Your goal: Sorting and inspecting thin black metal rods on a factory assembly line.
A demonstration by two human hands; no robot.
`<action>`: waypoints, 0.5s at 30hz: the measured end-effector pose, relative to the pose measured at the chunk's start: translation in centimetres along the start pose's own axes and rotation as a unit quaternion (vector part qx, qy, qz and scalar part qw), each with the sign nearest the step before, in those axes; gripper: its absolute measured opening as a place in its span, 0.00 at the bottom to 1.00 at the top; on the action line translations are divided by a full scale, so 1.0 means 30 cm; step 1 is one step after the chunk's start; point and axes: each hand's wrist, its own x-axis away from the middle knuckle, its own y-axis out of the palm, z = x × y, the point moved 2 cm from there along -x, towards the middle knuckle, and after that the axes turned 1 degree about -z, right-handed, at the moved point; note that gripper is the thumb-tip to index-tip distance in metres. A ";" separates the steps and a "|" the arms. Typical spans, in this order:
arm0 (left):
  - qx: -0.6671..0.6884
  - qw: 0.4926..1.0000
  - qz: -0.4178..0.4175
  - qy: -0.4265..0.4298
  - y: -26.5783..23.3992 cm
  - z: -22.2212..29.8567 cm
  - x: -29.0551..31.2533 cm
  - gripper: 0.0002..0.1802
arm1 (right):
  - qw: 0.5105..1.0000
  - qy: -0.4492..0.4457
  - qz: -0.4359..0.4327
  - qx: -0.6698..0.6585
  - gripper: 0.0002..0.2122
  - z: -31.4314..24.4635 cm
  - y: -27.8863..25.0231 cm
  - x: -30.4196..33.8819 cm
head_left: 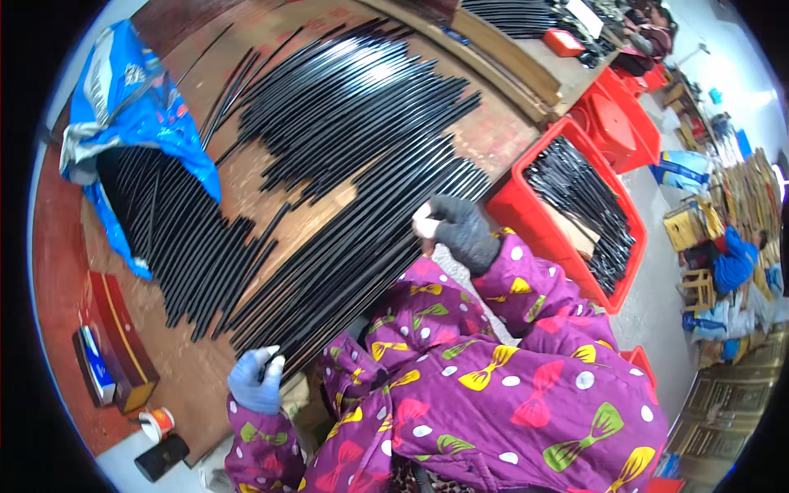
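Long thin black rods (329, 271) lie side by side on a brown table in a slanting row between my hands. My left hand (256, 384), in a blue-grey glove with white fingertips, is at their lower left ends. Its thumb and fingers close around the end of the rod nearest me. My right hand (467, 234), in a dark grey glove with pale fingertips, is at the upper right ends of the same row. Its fingers are bent and pinched at that rod's other end; the exact contact is partly hidden.
A larger rod pile (353, 99) lies behind; a blue bag (136, 107) spills more rods at left. A red crate (514, 193) of black pieces stands at right. A dark red box (123, 345), paper cup (156, 424) and black cylinder (162, 457) are at lower left.
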 end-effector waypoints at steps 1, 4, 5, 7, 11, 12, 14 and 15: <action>0.000 0.999 0.024 0.023 0.003 0.033 0.009 0.10 | 1.000 -0.011 0.005 0.016 0.07 0.011 -0.004 -0.007; -0.106 0.979 0.033 0.173 0.002 0.056 0.000 0.13 | 1.000 -0.021 0.016 0.017 0.07 0.028 -0.011 -0.020; -0.118 0.970 0.040 0.210 0.006 0.044 -0.002 0.13 | 1.000 -0.018 0.020 0.006 0.07 0.024 -0.009 -0.019; -0.134 0.972 0.036 0.188 0.009 0.049 -0.001 0.12 | 1.000 -0.023 0.014 -0.008 0.07 0.026 -0.007 -0.023; -0.114 0.989 -0.043 0.078 0.015 0.045 -0.007 0.08 | 0.997 -0.049 0.038 -0.056 0.07 0.003 0.006 -0.011; -0.025 0.998 -0.056 -0.013 0.032 0.014 -0.005 0.08 | 0.997 -0.043 0.036 -0.054 0.07 0.013 -0.001 -0.012; 0.095 0.981 -0.084 -0.149 0.039 -0.011 0.005 0.08 | 0.997 -0.035 0.032 -0.054 0.07 0.023 -0.012 -0.012; 0.093 0.981 -0.084 -0.151 0.035 0.001 0.003 0.08 | 0.998 -0.024 0.041 -0.051 0.07 0.021 -0.018 -0.012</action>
